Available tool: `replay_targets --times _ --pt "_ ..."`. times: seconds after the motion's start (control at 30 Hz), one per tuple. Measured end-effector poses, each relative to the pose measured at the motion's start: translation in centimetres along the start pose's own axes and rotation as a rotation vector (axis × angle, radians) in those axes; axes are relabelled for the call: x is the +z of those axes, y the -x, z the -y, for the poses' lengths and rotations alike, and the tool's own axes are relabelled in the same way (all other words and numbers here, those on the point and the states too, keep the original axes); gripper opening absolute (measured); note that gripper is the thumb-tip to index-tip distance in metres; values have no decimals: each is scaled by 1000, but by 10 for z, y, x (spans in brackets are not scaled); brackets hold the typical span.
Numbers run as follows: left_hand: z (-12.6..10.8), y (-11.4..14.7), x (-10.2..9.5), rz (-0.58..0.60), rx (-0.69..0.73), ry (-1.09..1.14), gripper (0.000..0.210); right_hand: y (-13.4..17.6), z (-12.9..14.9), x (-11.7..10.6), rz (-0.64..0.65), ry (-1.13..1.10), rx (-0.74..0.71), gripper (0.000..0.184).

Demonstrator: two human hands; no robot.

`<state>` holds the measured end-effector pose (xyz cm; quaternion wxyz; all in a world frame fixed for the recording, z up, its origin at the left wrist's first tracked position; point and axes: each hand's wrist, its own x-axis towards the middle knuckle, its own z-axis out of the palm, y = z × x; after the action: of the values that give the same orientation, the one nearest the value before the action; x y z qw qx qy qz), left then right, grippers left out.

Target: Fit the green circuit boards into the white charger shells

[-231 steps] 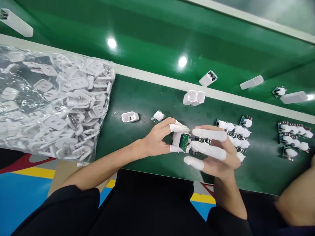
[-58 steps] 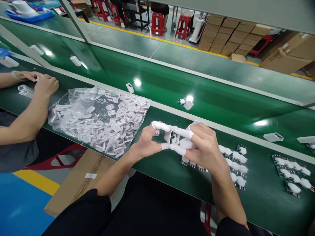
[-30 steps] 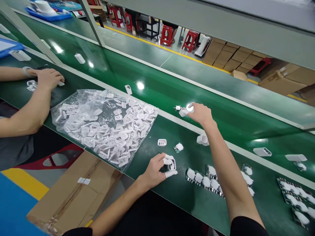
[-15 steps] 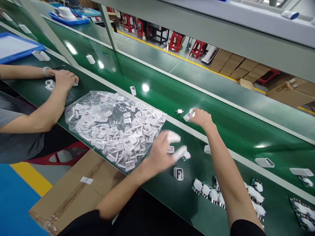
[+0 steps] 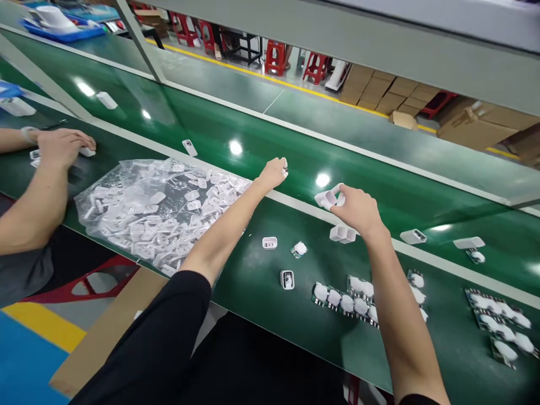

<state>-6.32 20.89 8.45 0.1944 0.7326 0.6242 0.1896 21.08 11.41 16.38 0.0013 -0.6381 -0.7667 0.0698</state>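
Note:
My left hand (image 5: pixel 273 173) is stretched over the green conveyor belt. Its fingers, in white finger cots, are pinched around a small circuit board (image 5: pixel 286 165), mostly hidden. Further right, my right hand (image 5: pixel 358 208) grips a white hollow charger housing (image 5: pixel 325 199) at the belt's near edge; its open end shows. Just below stand a pair of white housings (image 5: pixel 342 234). On the green bench nearer me are a white cap with slots (image 5: pixel 270 242), a loose circuit board (image 5: pixel 299 249) with a white blob, and a housing with a board inside (image 5: pixel 287 279).
A clear plastic bag (image 5: pixel 156 211) of white plastic parts lies left. Rows of circuit boards (image 5: pixel 346 304) lie before my right arm, with more boards (image 5: pixel 498 320) far right. A co-worker's hand (image 5: pixel 63 149) works at the left. Housings (image 5: pixel 413 237) are spaced along the belt.
My left hand has moved from above the bench out over the belt and closed on a circuit board there. My right hand still holds the housing. The view has shifted to the right.

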Motion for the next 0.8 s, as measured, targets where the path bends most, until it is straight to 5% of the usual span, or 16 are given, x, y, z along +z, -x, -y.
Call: replay_targets --times 0.27,0.43,0.53,0.67,0.8 --pt "-38 109 38 222 272 -41 33 51 15 34 134 49 -85 18" --pt "-46 137 32 231 307 -121 37 62 22 49 111 10 -121 14" --pt "-63 143 21 182 375 -113 47 71 24 40 49 -42 -103 15" --pt "-87 155 21 207 429 114 27 88 19 27 -49 -155 -71 23" --pt "-90 163 29 166 344 444 35 112 3 39 -352 -202 -4 37"
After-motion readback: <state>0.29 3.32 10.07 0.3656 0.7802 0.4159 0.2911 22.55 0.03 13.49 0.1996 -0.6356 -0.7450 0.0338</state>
